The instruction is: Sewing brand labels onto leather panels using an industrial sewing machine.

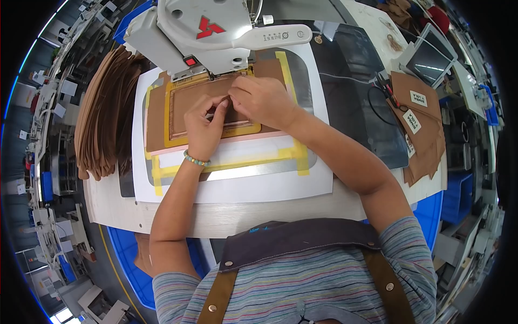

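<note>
Below a white sewing machine head point(199, 27) lies a brown panel point(267, 75) in a yellow rectangular template point(243, 131), on a plate with yellow tape. My left hand point(205, 121), with a bead bracelet at the wrist, is over the panel's middle, thumb and forefinger closed together. My right hand point(259, 100) meets it from the right, fingers curled and pinched near the needle area. Whatever is between the fingertips is too small and hidden to make out.
A thick stack of brown pieces point(105, 113) is at the left. On the right are scissors point(388, 89), brown labeled pieces point(418, 156) and a tilted screen device point(423, 54). Blue bins point(129, 259) sit below the table edge point(286, 213); other machines line both sides.
</note>
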